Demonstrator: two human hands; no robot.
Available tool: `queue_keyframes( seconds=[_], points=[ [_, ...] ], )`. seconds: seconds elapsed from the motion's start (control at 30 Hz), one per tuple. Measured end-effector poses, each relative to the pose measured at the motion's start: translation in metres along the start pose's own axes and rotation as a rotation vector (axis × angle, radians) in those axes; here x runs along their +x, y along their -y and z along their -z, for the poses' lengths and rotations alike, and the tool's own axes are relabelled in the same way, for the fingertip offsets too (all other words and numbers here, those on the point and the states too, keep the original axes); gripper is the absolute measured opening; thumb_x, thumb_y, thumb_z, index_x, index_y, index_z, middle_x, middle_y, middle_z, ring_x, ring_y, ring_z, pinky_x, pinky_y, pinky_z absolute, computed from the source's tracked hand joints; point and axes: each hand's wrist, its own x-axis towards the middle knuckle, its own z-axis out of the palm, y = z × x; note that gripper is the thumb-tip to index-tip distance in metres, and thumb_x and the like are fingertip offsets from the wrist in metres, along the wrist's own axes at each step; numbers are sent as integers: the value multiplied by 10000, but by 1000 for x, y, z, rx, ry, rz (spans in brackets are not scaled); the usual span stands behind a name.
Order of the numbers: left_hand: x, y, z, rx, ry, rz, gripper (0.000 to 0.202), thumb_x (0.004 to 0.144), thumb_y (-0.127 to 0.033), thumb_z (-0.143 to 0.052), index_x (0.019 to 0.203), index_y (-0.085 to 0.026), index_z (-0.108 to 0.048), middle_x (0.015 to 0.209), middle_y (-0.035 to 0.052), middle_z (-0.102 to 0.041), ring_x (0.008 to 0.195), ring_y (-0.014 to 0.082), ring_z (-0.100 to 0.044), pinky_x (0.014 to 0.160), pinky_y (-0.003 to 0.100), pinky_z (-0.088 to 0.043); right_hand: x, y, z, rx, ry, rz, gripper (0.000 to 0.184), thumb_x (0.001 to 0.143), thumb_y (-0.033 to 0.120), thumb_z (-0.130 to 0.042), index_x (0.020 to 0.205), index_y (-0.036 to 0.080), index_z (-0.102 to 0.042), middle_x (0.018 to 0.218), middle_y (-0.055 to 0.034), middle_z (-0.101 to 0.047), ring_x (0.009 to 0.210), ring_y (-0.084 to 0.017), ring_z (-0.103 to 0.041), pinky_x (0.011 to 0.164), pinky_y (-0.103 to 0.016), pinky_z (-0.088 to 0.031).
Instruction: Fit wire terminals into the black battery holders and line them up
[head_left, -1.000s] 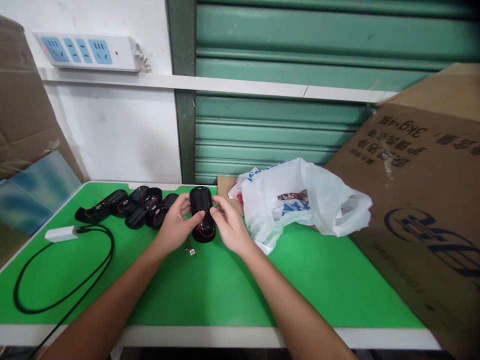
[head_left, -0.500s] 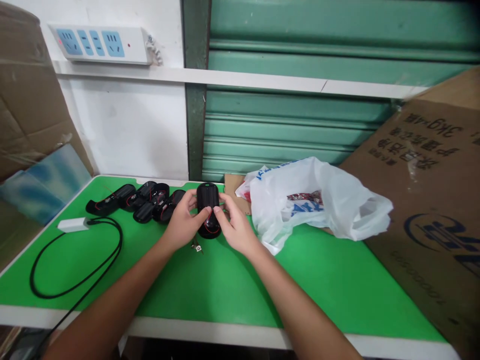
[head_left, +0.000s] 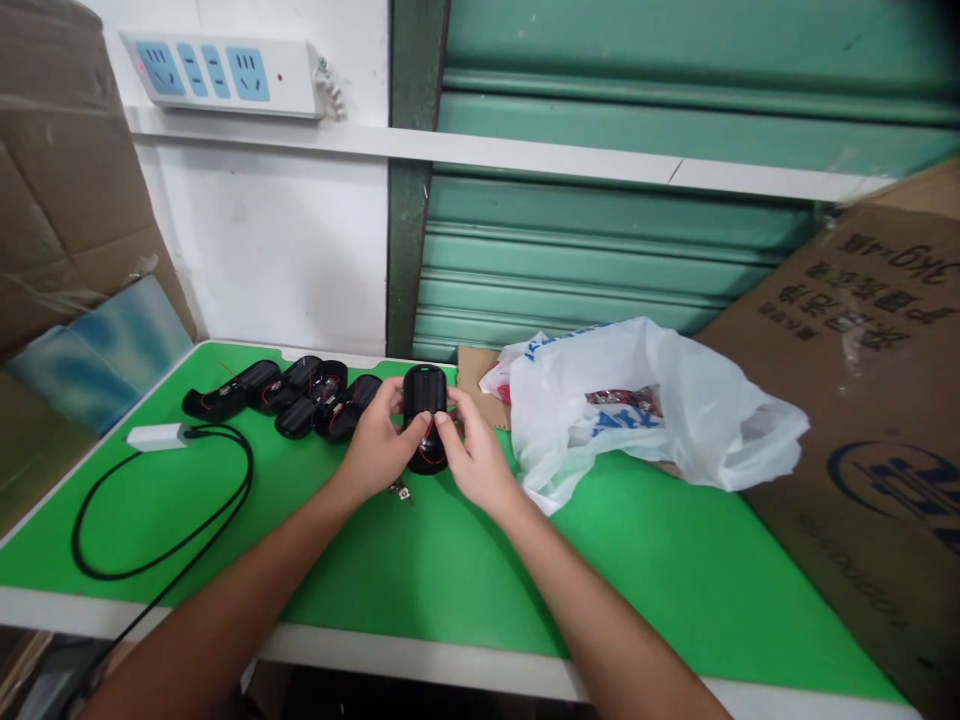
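Between both hands, above the green table, is a black oval plastic casing (head_left: 425, 388) with a thin red wire and a shiny rounded part in its lower half. My left hand (head_left: 385, 435) grips its left edge, thumb on the front. My right hand (head_left: 472, 440) closes on the right edge, its thumb pressed beside the other one. Just below the casing, a small metal part (head_left: 405, 493) shows, partly hidden by my left hand. Several similar black casings (head_left: 300, 412) with red wires lie in a cluster to the left.
A white adapter (head_left: 156, 437) with a looped black cable (head_left: 79, 530) lies on the green table (head_left: 420, 590). At right are a white plastic bag (head_left: 720, 430) and a large cardboard box (head_left: 840, 400). A power strip (head_left: 225, 75) is fixed on the wall behind.
The whole view has shifted slightly, so the scene sits a little further right. Both hands keep the same hold on the casing.
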Motion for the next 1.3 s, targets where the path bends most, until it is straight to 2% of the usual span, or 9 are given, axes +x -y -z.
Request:
queue_keyframes(
  seconds=[0.2, 0.47, 0.9, 1.13, 1.3],
  points=[
    [0, 3, -2, 27, -24, -23, 335, 857, -281, -681, 1151, -190, -548, 1173, 112, -726, 1115, 236, -692, 757, 279, -579, -1, 5, 0, -38, -11, 24, 397, 1038, 373, -458, 1397, 219, -526, 1383, -134, -660, 1280, -268, -627, 1120, -463, -488],
    [-1, 9, -4, 94, -58, -51, 338, 882, -285, -653, 1188, -188, -545, 1146, 104, -713, 1088, 227, -678, 755, 287, -569, 0, 6, -4, -27, -27, 39, 416, 1042, 348, -437, 1421, 215, -544, 1403, -132, -660, 1305, -270, -623, 1142, -463, -480],
    [-4, 14, -8, 204, -110, -120, 352, 920, -287, -610, 1250, -186, -542, 1200, 117, -708, 1154, 250, -675, 960, 395, -555, 0, 5, -12, 27, -60, -5, 408, 1024, 319, -441, 1387, 193, -578, 1400, -143, -671, 1260, -285, -644, 1117, -485, -492],
    [-5, 14, -8, 324, -148, -158, 367, 927, -277, -592, 1277, -182, -537, 1197, 120, -711, 1120, 258, -691, 927, 393, -545, 0, 4, -16, 48, -79, -27, 411, 1022, 320, -445, 1396, 210, -573, 1409, -125, -666, 1214, -258, -667, 1110, -451, -504],
    [-13, 3, -15, 456, -159, -194, 270, 903, -300, -646, 1147, -192, -601, 1028, 81, -685, 977, 239, -666, 781, 334, -550, -2, 6, -21, 78, -130, -22, 396, 998, 267, -429, 1341, 219, -621, 1229, -110, -740, 1116, -253, -700, 1042, -433, -557]
  ],
)
